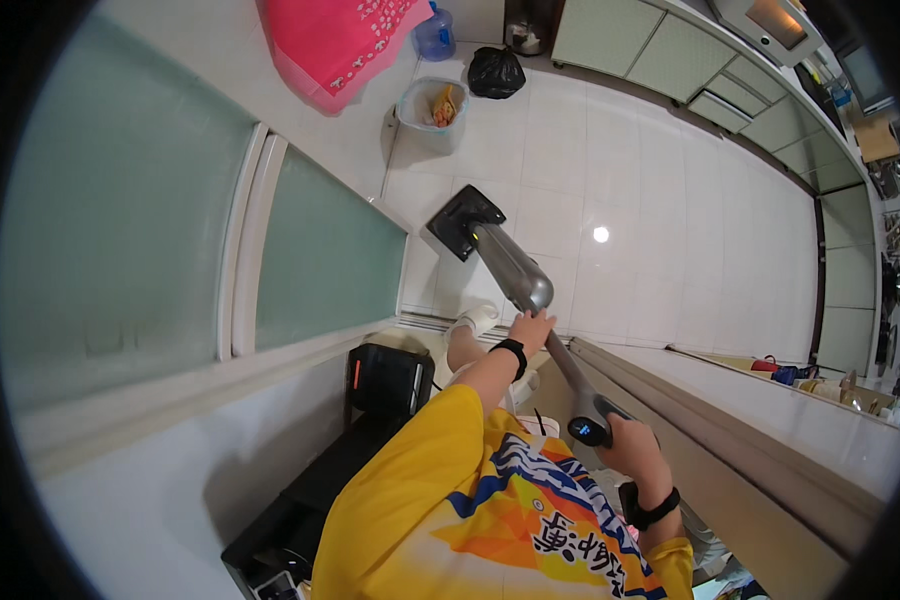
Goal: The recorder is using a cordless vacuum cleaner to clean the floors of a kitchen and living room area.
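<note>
A grey upright floor washer slants across the doorway, its black floor head flat on the white tiles. My right hand is closed around the looped handle, beside a small round lit display. Farther down, my left hand rests on the shaft just above the grey body; its fingers are partly hidden, so I cannot tell whether they close around it. Both wrists wear black bands.
A lined waste bin, a tied black bag, a blue water jug and a pink bag stand beyond the floor head. Frosted sliding door panels are at left, a door track underfoot. Cabinets line the far side.
</note>
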`<state>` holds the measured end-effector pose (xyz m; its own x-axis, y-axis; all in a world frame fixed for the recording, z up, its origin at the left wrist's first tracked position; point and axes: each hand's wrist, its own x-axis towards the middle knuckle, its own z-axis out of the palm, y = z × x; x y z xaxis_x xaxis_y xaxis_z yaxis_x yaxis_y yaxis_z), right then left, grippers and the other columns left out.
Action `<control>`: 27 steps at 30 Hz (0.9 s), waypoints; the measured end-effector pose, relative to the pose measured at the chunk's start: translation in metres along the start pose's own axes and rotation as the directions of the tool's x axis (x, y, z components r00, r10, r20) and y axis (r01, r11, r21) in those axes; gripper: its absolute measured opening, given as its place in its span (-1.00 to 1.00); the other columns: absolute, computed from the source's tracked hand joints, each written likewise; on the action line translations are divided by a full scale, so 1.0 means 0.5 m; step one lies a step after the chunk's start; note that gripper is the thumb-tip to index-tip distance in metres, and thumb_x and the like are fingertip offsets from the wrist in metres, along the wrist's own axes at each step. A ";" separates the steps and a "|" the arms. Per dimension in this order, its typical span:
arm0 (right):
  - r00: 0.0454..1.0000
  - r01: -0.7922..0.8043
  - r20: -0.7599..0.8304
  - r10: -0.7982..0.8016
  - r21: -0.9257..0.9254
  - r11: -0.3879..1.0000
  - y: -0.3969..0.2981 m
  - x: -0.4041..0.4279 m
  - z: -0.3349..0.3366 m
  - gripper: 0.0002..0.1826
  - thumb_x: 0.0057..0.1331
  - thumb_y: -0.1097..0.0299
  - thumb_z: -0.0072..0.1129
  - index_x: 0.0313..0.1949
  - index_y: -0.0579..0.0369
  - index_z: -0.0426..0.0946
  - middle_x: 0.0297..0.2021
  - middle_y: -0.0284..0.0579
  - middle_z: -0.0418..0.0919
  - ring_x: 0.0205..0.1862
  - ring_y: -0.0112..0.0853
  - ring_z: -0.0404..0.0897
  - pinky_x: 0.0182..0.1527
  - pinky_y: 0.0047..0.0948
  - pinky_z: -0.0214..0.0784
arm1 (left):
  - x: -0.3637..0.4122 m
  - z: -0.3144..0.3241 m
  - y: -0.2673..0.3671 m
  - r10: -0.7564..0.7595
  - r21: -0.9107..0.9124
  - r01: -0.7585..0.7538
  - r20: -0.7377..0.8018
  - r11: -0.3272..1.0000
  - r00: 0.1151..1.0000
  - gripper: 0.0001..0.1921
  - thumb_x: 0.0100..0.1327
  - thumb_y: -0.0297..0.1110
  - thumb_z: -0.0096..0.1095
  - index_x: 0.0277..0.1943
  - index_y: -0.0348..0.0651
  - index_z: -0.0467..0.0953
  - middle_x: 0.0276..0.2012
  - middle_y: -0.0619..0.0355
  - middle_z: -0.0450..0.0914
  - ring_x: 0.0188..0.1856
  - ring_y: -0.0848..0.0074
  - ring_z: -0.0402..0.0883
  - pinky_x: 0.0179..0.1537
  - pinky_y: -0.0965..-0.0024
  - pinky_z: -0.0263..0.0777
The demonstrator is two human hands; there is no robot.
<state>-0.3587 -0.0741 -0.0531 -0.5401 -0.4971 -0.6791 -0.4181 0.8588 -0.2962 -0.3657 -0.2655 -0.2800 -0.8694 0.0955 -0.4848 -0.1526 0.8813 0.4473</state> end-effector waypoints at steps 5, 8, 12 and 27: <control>0.992 -0.025 -0.120 0.028 0.023 0.999 0.079 -0.130 0.067 -0.91 -0.14 0.46 0.02 -0.57 0.16 0.35 -0.63 0.09 0.42 -0.47 -0.03 0.44 -0.42 -0.17 0.27 | -0.035 0.076 0.118 0.112 0.106 -0.116 0.051 0.988 0.992 -0.55 -0.08 -0.31 0.20 -0.05 -0.02 0.30 -0.11 0.08 0.31 -0.06 0.23 0.32 -0.13 0.22 0.23; 0.986 -0.056 -0.155 0.054 -0.010 0.998 0.094 -0.202 0.042 -0.89 -0.17 0.47 0.04 -0.56 0.16 0.37 -0.62 0.09 0.42 -0.46 -0.03 0.43 -0.43 -0.19 0.28 | -0.034 0.132 0.162 0.434 -0.020 -0.439 -0.119 0.898 0.893 -0.63 -0.12 -0.28 0.22 -0.18 -0.05 0.34 -0.11 0.10 0.32 -0.03 0.32 0.29 -0.13 0.21 0.19; 0.983 -0.180 -0.051 0.176 -0.101 0.978 0.090 -0.262 0.010 -0.85 -0.16 0.43 0.09 -0.52 0.14 0.38 -0.58 0.07 0.44 -0.43 -0.04 0.44 -0.39 -0.21 0.29 | -0.043 0.132 0.230 0.541 -0.153 -0.538 -0.031 0.829 0.841 -0.68 -0.10 -0.26 0.21 -0.25 -0.06 0.31 -0.24 0.14 0.38 -0.10 0.33 0.35 -0.18 0.20 0.21; 0.978 -0.021 0.198 0.066 -0.222 0.975 -0.009 -0.212 -0.062 -0.80 -0.16 0.44 0.07 -0.46 0.18 0.39 -0.58 0.06 0.46 -0.45 -0.09 0.47 -0.37 -0.22 0.31 | -0.113 0.078 0.154 0.391 -0.339 -0.405 -0.110 0.849 0.914 -0.64 -0.18 -0.41 0.28 -0.30 -0.21 0.29 -0.26 0.07 0.39 -0.12 0.23 0.33 -0.12 0.29 0.26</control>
<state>-0.3220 -0.0288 0.0409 -0.4109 -0.4046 -0.8170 -0.5582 0.8202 -0.1254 -0.3103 -0.1849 -0.2474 -0.9059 0.3809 -0.1850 0.0627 0.5527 0.8310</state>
